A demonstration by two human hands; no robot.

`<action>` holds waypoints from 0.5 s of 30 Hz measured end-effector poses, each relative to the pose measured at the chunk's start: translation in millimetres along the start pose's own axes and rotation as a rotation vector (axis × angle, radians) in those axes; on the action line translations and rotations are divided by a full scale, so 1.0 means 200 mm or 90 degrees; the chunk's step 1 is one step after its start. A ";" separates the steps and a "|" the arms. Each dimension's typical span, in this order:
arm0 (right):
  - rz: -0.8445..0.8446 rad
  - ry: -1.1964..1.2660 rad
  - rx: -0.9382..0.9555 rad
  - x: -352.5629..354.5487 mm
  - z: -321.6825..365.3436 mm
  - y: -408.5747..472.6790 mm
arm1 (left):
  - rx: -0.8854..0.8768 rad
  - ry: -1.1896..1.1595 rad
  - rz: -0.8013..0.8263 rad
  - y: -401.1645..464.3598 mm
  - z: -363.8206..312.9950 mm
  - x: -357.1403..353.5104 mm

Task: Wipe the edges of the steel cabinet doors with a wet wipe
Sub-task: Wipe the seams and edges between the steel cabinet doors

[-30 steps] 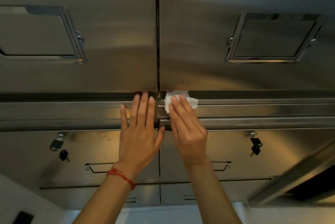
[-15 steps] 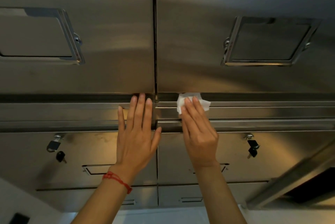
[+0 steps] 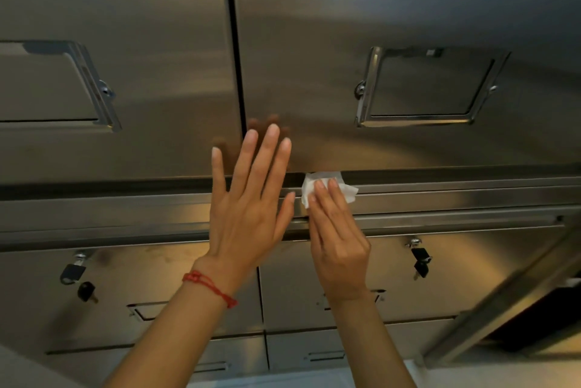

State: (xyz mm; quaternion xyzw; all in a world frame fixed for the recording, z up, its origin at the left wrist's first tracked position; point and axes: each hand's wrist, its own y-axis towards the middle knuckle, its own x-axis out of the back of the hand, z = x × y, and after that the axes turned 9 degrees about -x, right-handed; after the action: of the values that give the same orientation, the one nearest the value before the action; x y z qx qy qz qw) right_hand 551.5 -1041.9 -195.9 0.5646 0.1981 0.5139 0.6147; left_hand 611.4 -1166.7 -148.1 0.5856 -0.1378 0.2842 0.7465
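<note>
Steel door (image 3: 408, 26) lower edge carries my wipe (image 3: 327, 188), pressed by straight right hand (image 3: 338, 246) fingers; my left hand (image 3: 248, 208), spread flat, braces beside it, so I judge the unpinched wipe may slip free.

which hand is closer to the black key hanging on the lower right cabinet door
Right. The right hand, pressing the wet wipe to the door edge, is just left of the black key. The left hand lies farther left, beyond the right hand.
</note>
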 end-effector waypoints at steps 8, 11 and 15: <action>-0.043 -0.014 -0.023 0.03 -0.07 0.00 | -0.071 0.106 0.007 0.02 0.10 -0.04; -0.041 -0.013 -0.031 0.02 -0.07 -0.01 | -0.073 0.119 -0.005 0.02 0.11 -0.06; -0.018 -0.044 0.017 0.07 -0.15 0.00 | -0.072 0.120 -0.007 0.02 0.10 -0.07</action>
State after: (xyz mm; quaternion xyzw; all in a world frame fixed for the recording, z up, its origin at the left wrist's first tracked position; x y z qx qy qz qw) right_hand 531.6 -1015.2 -199.9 0.5870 0.1914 0.4826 0.6212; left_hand 600.8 -1188.8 -145.8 0.5143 -0.0795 0.3253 0.7895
